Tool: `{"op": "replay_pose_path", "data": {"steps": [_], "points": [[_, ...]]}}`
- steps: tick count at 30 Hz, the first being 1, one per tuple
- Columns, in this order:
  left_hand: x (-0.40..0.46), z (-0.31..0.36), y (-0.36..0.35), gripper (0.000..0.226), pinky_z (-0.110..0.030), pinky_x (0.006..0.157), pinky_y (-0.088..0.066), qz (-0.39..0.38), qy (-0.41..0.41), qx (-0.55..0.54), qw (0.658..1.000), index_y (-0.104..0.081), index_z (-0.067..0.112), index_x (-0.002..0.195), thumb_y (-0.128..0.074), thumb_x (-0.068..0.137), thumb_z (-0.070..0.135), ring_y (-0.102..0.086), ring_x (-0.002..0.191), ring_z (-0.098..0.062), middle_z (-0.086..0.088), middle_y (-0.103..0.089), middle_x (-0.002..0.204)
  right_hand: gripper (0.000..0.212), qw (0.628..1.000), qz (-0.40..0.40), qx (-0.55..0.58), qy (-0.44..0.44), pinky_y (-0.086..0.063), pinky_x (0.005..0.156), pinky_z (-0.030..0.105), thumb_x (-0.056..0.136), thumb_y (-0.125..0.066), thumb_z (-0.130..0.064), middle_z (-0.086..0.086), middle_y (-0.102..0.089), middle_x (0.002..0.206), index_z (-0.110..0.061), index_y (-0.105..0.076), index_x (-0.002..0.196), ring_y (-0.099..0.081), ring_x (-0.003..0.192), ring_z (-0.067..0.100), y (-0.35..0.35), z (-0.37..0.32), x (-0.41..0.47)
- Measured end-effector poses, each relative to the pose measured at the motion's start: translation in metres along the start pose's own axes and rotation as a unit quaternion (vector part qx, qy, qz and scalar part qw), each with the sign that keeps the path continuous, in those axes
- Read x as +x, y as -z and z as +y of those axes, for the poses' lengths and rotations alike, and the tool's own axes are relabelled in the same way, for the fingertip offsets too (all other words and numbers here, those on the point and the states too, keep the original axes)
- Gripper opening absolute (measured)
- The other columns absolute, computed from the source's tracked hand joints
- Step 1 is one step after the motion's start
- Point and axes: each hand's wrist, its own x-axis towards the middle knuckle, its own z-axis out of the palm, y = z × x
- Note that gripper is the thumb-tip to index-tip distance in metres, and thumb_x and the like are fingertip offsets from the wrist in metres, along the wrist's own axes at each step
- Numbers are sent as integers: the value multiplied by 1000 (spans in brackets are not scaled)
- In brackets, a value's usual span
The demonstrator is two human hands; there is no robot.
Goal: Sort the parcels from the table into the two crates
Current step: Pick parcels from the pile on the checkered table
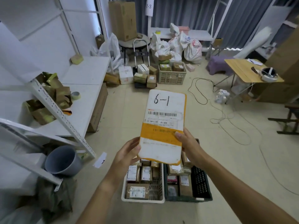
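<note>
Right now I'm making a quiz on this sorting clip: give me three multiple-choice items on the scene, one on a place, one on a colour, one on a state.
1. Where are the two crates?
A. On the floor below the held parcel
B. On the wooden table
C. On the white shelf

2. What colour is the band across the parcel?
A. Green
B. Orange
C. Blue

3. How is the parcel held?
A. Lying in a crate
B. By one hand
C. By both hands

Answers:
1 A: the white crate and the dark crate stand side by side on the floor.
2 B: the parcel bears an orange band.
3 C: the left hand and the right hand grip its lower edges.
</note>
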Motion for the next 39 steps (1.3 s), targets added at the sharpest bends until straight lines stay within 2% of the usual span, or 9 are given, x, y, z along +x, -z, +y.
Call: {"op": "replay_pose_path", "data": {"steps": [4,9,14,22,25,32,34,37,39], "points": [[12,-28,5,52,-33,96,-58,26,27,-6,999,-69,35,131,-70,83,57,-67,125,-16,5,-70,134,105,999,-1,21,-39,-39,113,63,65,-76,-82,-7,-59,145,-41,-36,153,-59,130,24,4,40,28],[29,-89,11,49,-42,103,-55,80,68,11,994,-63,28,138,-73,93,45,-66,125,-14,9,-71,134,80,997,-53,8,-62,-50,101,45,73,-71,-79,-14,-63,138,-51,-45,143,-64,124,14,5,104,67],[54,-177,16,50,-19,86,-57,134,90,10,987,-65,28,133,-71,84,39,-69,118,-8,12,-74,127,86,992,-83,30,-94,-56,100,39,67,-75,-80,-10,-63,140,-50,-47,142,-64,124,16,2,194,112],[105,-357,46,38,-33,86,-59,167,117,35,978,-64,33,130,-74,95,28,-70,115,-12,9,-73,126,99,989,-88,39,-111,-52,106,43,65,-73,-81,-7,-58,145,-43,-38,150,-62,127,16,-2,365,175],[127,-424,63,30,-26,77,-60,169,129,61,975,-65,33,125,-63,102,13,-73,107,-10,6,-74,120,89,988,-92,50,-113,-60,90,32,70,-73,-75,-12,-67,134,-41,-42,146,-68,118,15,-8,432,194],[180,-540,103,18,-24,66,-58,89,190,120,970,-56,20,120,-59,102,15,-76,94,-18,-3,-76,112,83,983,-89,67,-147,-57,85,31,71,-70,-71,-8,-72,126,-36,-49,143,-72,110,14,-24,572,238],[196,-563,115,20,-26,66,-58,63,206,141,966,-55,19,119,-63,101,22,-77,95,-23,-9,-74,116,68,981,-88,65,-163,-59,76,26,73,-68,-72,-12,-75,118,-41,-56,132,-74,102,10,-28,601,247],[222,-591,129,38,-33,71,-59,16,217,172,961,-55,19,113,-75,85,35,-76,91,-26,-6,-75,112,34,975,-105,58,-185,-58,61,19,89,-63,-65,-18,-78,102,-45,-60,116,-75,88,4,-29,637,264],[235,-604,133,54,-33,71,-59,-17,223,177,958,-53,18,114,-76,72,42,-74,86,-27,-4,-75,106,36,976,-98,41,-189,-60,66,27,88,-62,-67,-13,-79,97,-41,-66,113,-76,86,10,-26,653,275]]}}
